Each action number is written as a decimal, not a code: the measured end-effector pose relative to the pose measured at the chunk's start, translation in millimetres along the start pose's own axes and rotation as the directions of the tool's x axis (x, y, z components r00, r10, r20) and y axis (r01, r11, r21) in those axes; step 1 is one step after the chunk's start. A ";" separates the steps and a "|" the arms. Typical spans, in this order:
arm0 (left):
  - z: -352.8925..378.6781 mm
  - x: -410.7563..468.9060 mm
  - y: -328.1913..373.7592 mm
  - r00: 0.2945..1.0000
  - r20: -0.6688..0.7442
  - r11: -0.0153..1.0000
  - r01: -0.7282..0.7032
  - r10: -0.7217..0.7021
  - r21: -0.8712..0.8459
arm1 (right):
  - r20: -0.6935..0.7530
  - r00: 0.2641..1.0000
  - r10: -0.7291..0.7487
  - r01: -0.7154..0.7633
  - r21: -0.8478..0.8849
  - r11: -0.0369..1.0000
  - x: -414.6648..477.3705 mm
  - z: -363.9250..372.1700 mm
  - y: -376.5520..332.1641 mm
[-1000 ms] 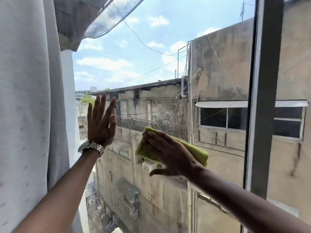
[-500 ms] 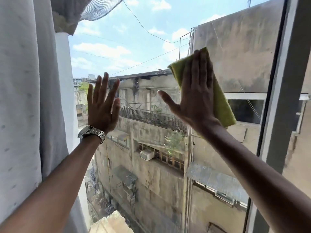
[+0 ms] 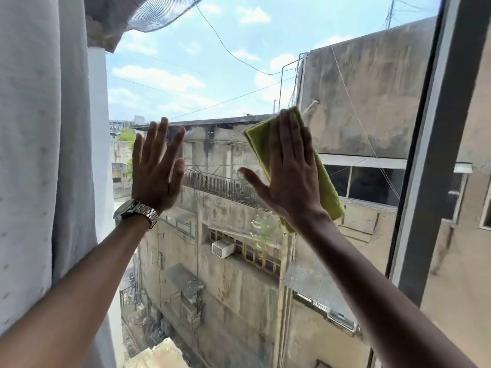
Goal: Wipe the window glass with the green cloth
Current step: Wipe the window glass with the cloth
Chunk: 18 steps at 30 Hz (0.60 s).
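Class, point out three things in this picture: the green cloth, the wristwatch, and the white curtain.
green cloth (image 3: 327,189), head view, on the bare strip right of the right hand.
wristwatch (image 3: 138,211), head view, on the metal band at the left wrist.
white curtain (image 3: 34,155), head view, on the hanging fabric's middle.

Green cloth (image 3: 325,189): its middle is hidden behind the right hand (image 3: 289,179); only strips along its left and right edges show.
Cloth's lower corner: covered by the right wrist.
Left palm: faces the window glass (image 3: 225,75), so whether the left hand (image 3: 155,168) touches the pane cannot be told.
Wristwatch (image 3: 138,212): its dial is turned away, unreadable.
Both forearms: cut off by the bottom edge.
Curtain (image 3: 39,155), left of the left hand: cut off at top, left and bottom.
Window frame (image 3: 435,166), right of the cloth: cut off at top.
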<state>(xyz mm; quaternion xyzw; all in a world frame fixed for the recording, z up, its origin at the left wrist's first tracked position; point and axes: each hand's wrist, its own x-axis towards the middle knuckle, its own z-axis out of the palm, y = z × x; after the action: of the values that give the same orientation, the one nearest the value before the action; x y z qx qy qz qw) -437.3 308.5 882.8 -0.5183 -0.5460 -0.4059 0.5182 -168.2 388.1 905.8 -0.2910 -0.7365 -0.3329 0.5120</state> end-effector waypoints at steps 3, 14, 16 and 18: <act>0.2 1.5 0.4 1.000 -0.005 1.000 -0.001 0.001 -0.003 | 0.002 0.999 0.047 -0.047 0.048 0.998 16.4 1.7 -16.4; -2.4 0.6 2.8 1.000 0.020 1.000 0.007 -0.006 -0.012 | 0.185 0.961 -0.203 0.212 -0.028 0.977 -140.0 1.3 64.1; 0.5 -0.4 0.7 1.000 0.006 1.000 0.001 -0.001 -0.017 | 0.123 0.978 -0.168 0.172 -0.028 0.985 -98.5 0.9 59.6; 2.5 -0.9 -2.2 1.000 -0.001 1.000 0.002 -0.002 -0.012 | 0.096 0.985 -0.143 0.146 -0.020 0.989 -54.6 -1.2 43.0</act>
<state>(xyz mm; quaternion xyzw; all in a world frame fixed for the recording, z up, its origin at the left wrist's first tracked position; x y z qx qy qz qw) -439.9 310.5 881.7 -0.5206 -0.5437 -0.4099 0.5151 -117.7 408.6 862.6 -0.2592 -0.7744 -0.3648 0.4472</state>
